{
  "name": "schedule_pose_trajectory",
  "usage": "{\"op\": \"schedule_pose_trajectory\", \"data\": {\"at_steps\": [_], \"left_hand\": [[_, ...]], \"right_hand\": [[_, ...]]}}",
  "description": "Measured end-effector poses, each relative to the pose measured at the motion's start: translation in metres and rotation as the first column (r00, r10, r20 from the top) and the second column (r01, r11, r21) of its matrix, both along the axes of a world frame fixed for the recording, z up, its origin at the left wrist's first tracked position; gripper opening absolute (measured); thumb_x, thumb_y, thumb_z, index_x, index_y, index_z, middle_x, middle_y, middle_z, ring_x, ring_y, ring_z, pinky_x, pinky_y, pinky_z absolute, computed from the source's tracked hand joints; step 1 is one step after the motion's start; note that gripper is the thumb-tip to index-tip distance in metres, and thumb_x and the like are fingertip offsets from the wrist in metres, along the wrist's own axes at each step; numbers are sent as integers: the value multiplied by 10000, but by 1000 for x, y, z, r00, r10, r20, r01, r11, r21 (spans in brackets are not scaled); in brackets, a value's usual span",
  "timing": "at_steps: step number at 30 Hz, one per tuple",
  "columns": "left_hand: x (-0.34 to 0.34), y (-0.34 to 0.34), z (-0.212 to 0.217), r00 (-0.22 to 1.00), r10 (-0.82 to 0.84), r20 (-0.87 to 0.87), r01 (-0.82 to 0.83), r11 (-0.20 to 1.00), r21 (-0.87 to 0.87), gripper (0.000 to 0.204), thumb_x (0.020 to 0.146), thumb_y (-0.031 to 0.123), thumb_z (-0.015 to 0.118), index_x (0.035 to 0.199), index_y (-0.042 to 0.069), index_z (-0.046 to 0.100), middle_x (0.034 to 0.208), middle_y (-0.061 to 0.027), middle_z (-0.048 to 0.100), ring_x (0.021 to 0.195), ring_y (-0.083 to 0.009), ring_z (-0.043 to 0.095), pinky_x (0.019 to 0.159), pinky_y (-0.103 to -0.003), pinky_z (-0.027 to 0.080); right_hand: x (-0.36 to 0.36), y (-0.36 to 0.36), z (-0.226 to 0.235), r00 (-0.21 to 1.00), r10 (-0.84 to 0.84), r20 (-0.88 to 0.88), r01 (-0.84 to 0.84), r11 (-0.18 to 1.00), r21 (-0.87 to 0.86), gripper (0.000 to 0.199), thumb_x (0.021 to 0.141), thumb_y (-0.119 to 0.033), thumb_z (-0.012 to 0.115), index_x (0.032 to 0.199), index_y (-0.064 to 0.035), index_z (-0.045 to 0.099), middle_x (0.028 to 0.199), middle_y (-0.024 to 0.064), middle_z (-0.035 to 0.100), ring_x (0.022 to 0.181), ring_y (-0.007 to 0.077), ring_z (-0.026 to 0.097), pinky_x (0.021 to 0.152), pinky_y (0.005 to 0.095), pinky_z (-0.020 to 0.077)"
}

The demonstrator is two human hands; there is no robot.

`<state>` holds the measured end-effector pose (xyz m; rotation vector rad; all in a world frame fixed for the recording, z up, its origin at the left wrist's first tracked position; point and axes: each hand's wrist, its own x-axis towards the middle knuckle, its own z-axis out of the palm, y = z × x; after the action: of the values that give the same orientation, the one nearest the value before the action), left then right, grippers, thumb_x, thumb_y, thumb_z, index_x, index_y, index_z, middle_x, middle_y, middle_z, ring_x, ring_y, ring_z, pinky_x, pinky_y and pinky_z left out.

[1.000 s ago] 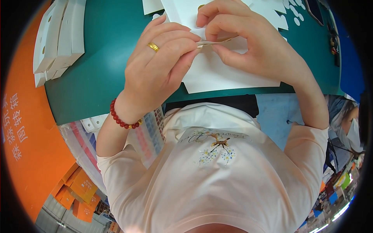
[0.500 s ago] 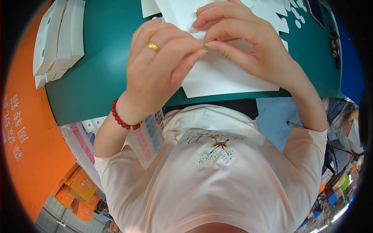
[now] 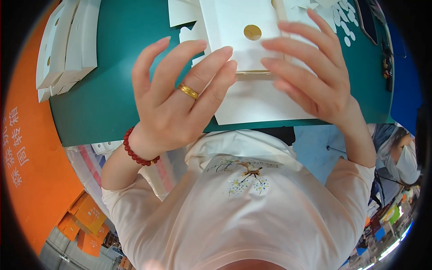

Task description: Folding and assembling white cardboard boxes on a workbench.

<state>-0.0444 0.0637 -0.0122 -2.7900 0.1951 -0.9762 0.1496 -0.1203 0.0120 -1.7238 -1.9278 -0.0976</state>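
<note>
A white cardboard box [image 3: 225, 27] with a round hole in its face lies in front of me on the green table. My left hand [image 3: 177, 96] is beside its near left corner, fingers spread and holding nothing; the fingertips come close to the box, and I cannot tell whether they touch. Over the right side of the box is my right hand [image 3: 315, 74], its fingers apart, slightly blurred and empty. Under the box's near edge lies a flat white card sheet [image 3: 265, 103].
Folded white boxes [image 3: 74, 45] stand stacked at the far left of the green table [image 3: 114, 58]. Small white cut-out discs [image 3: 345, 27] are scattered at the far right, near a dark phone [image 3: 366, 20]. An orange crate [image 3: 27, 90] stands left of the table.
Both hands have let go of the box's near edge and drawn apart, their fingers opening. The box's holed face, covered before, now shows, and its near edge looks closed.
</note>
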Motion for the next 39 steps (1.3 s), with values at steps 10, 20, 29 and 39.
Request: {"op": "schedule_pose_trajectory", "data": {"at_steps": [10,20,29,39], "left_hand": [[-5,-2,4,992,-119,-34,110,974,-196,270,811,90,781,1077,115,745,1103,4,729,1054,-257,645,990,-468,466],[1,-1,3,985,-171,-30,155,943,-295,257,793,53,795,1038,107,743,1064,-9,742,1019,-252,648,963,-453,475],[11,-5,8,983,-176,-46,144,909,-392,236,766,17,795,978,97,729,954,-15,711,972,-269,610,878,-392,465],[-5,-11,31,976,-210,-54,177,916,-360,343,772,324,846,1008,97,746,1012,-34,708,1084,-307,610,947,-447,472]], "right_hand": [[-2,-3,-3,998,15,57,-17,999,36,303,714,-52,826,1001,-91,736,1047,47,695,1108,301,631,1081,576,424],[-13,14,-4,992,14,-125,-10,999,30,228,739,4,792,927,-86,701,952,57,643,961,264,616,1096,519,411],[-5,12,-6,989,48,-138,-42,998,47,253,729,13,783,952,-79,709,984,50,658,964,268,615,1073,490,419],[26,-21,14,997,-28,72,37,991,-132,225,811,9,711,1010,-96,720,1181,64,674,1005,263,654,778,289,546]]}}
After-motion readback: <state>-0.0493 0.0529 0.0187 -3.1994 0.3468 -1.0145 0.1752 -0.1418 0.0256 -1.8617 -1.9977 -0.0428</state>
